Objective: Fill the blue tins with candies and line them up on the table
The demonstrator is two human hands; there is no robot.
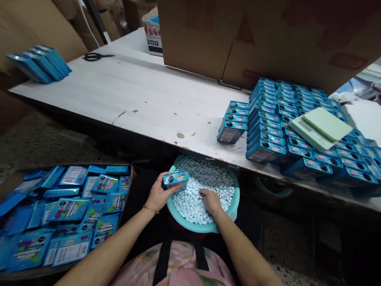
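Left hand (pixel 156 197): fingers pinching a small blue tin (pixel 176 179) by its sides, tin tilted, dark round mark on top facing up, held over the left part of the turquoise basin (pixel 198 228). Right hand (pixel 211 202): fingers bent in among the white pieces (pixel 194 205); perhaps gripping something small, but the view is too poor to tell.

Tabletop (pixel 154 102) beyond: a short row of blue tins (pixel 232 133) stands beside a larger block, on which a pale green scale (pixel 316 128) rests.

Handling, as judged: grip the tin low on its sides, keep its top clear of fingers, and work inside the basin's rim so that strays drop back.
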